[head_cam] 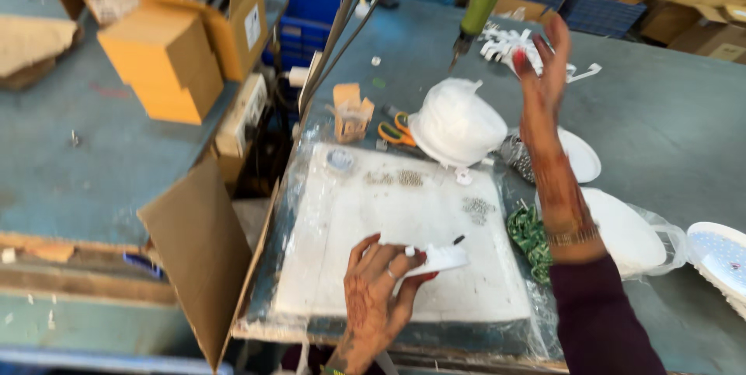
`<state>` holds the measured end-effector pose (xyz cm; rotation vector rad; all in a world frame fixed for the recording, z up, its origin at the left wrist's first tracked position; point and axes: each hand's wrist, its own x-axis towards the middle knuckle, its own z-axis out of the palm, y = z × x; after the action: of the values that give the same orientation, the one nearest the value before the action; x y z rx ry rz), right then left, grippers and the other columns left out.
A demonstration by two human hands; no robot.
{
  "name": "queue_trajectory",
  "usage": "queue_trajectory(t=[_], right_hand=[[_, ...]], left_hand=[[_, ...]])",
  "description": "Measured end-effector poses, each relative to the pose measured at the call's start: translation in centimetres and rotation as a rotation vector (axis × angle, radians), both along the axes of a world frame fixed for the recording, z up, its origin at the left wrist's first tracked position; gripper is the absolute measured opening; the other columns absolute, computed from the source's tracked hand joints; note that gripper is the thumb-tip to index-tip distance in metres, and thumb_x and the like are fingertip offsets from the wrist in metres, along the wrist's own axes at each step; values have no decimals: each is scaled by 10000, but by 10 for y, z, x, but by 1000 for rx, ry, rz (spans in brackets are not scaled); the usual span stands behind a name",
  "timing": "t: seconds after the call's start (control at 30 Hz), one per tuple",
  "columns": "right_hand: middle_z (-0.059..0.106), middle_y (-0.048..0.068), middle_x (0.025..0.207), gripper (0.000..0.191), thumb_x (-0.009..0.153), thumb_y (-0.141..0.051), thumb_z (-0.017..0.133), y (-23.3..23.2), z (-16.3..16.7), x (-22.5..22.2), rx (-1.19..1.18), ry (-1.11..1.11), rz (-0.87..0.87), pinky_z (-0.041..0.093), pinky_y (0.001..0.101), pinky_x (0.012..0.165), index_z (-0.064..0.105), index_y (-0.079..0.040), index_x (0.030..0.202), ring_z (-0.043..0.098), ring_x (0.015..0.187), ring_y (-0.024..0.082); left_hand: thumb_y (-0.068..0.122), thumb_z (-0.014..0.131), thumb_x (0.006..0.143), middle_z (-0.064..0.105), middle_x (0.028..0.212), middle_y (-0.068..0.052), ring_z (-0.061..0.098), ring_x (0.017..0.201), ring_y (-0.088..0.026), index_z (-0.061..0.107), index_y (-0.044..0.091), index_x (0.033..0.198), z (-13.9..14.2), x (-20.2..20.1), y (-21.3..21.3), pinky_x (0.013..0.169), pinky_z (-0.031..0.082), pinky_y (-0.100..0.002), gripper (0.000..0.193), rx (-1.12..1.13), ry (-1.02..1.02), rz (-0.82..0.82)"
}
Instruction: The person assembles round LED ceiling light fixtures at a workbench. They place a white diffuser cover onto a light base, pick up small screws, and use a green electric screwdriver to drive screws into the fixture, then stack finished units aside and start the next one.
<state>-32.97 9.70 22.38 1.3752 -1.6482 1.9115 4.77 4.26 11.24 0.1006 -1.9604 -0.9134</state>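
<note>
1. Two hands in view: left hand (381, 286) pinches a small white plastic part (437, 257) between thumb and fingertips, low over the white foam pad (404, 266).
2. Right hand (544, 56) is raised with fingers spread, holding nothing, near the hanging green screwdriver (482, 2).
3. Step judged: part readied for fastening (screws (478, 206) lie on the pad); next calls for a firm tool grip.

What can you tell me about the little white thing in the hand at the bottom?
The small white piece is flat and thin, and looks like plastic. A tiny dark tip sticks up at its far end. The left hand pinches it between thumb and fingers, holding it roughly level just above the white foam pad on the table. Blur hides any finer detail. The right hand is raised away and does not touch it.
</note>
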Motion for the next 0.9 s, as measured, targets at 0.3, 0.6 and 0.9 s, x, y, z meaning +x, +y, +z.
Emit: queue_trajectory(t=[0.3, 0.6, 0.9], right_hand=[[634, 133, 996, 823, 968, -738, 579, -60, 65, -13, 23, -314, 443, 580, 363, 845, 552, 8, 1314, 670, 920, 207], [502, 132, 678, 853, 984, -817, 389, 16, 63, 165, -65, -589, 747, 467, 364, 586, 548, 20, 971, 509, 554, 237], [486, 142, 637, 893, 985, -831, 304, 38, 54, 222, -53, -639, 833, 437, 365, 544, 497, 39, 942, 476, 511, 240]], left_hand=[[59, 808, 743, 735, 984, -54, 700, 903, -268, 706, 109, 1008, -1, -3, 1, 1027, 433, -506, 289, -5, -33, -6], [51, 788, 791, 726, 989, -42, 676, 901, -260, 706, 105, 1029, 2, -1, 3, 1053, 432, -488, 257, -26, -35, -7], [62, 775, 814, 712, 997, -43, 677, 935, -254, 708, 107, 1069, 2, -1, 5, 1077, 419, -484, 267, -64, -41, -20]])
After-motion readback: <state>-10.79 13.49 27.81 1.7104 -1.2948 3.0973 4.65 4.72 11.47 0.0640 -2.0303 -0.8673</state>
